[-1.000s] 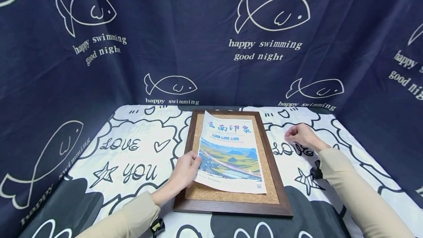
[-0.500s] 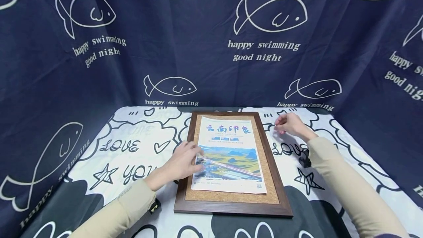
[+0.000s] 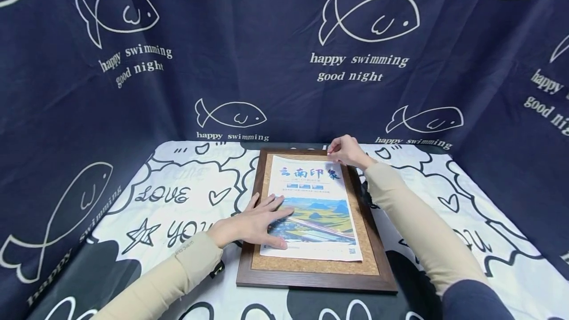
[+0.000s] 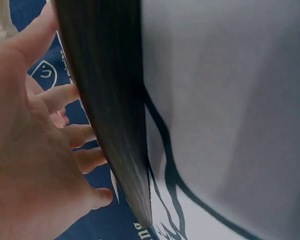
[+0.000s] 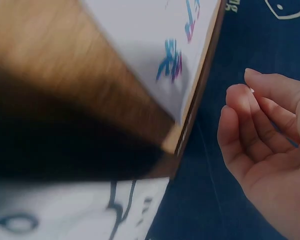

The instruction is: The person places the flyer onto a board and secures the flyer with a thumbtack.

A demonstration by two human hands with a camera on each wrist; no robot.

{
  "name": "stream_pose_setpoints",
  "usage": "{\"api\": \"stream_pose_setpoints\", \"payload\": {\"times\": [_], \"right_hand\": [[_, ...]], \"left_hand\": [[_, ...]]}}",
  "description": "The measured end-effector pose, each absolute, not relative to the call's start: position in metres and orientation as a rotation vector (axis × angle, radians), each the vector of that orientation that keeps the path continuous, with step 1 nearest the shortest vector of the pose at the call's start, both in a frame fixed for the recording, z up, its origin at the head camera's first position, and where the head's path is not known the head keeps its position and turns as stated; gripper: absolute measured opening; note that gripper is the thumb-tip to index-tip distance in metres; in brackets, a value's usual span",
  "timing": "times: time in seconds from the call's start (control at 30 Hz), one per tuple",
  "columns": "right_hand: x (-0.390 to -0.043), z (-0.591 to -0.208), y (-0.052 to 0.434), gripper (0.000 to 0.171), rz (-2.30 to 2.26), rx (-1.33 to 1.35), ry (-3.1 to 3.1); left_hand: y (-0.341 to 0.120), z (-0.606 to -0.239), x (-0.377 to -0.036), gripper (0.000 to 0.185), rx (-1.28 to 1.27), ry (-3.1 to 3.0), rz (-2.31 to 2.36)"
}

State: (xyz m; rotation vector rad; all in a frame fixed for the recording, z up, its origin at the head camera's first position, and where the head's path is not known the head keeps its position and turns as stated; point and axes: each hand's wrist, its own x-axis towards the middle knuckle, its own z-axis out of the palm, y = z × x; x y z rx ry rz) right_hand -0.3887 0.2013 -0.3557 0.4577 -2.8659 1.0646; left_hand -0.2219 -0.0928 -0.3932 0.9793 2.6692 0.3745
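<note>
Poster (image 3: 320,211): on the framed cork board (image 3: 311,265), long axis running away from the person, title far.
Edges: cork shows right and below; desk (image 3: 178,174) extends both sides.
Left hand (image 3: 253,223): fingers spread over poster's left side.
Right hand (image 3: 348,151): pinching a tiny pale thing (image 5: 251,90) near poster's far right corner.

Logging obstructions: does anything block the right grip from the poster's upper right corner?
Nothing visible does. The right grip, pinching a tiny pale object, is near that corner of the poster; the frame's rim leaves it uncovered, and the left grip rests on the poster's left side.
</note>
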Motion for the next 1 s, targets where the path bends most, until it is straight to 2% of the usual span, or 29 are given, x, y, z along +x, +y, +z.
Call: {"api": "stream_pose_setpoints", "payload": {"times": [0.43, 1.0], "right_hand": [[-0.408, -0.377, 0.156, 0.005, 1.034, 0.381, -2.978], [-0.412, -0.384, 0.138, 0.005, 0.867, 0.42, -3.003]], "left_hand": [[-0.092, -0.393, -0.219, 0.082, 0.988, 2.683, 0.338], [-0.093, -0.393, -0.219, 0.082, 1.008, 2.682, 0.344]]}}
